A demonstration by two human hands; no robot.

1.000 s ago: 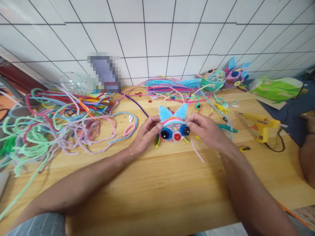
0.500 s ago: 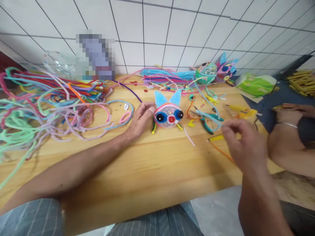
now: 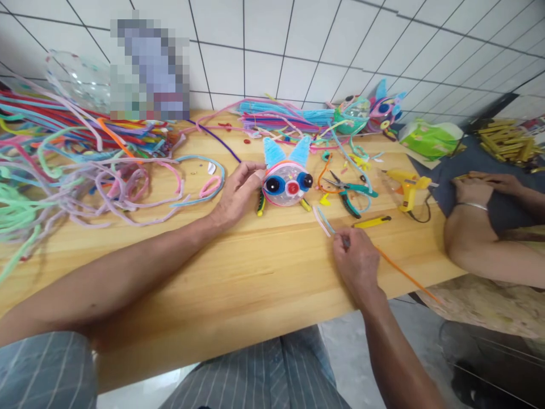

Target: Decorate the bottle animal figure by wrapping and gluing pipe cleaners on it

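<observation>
head view: your left hand [image 3: 236,193] rests half open on the wooden table [image 3: 255,272], fingertips touching the left side of the pipe-cleaner animal [image 3: 286,180], which stands near the middle of the table. your right hand [image 3: 356,262], at 5 o'clock from the animal, is pinched shut on the near end of a short pink and blue pipe-cleaner piece [image 3: 323,220] lying on the wood. an orange pipe cleaner [image 3: 404,274] runs off from under that hand toward 4 o'clock; whether you grip it too is hard to make out. pliers [image 3: 349,193] and a yellow glue gun [image 3: 406,184] lie at 3 o'clock from the animal. another person's arm [image 3: 477,250] is cut off at the right edge. half a second ago your right hand hung raised and blurred; now it is down on the table.
</observation>
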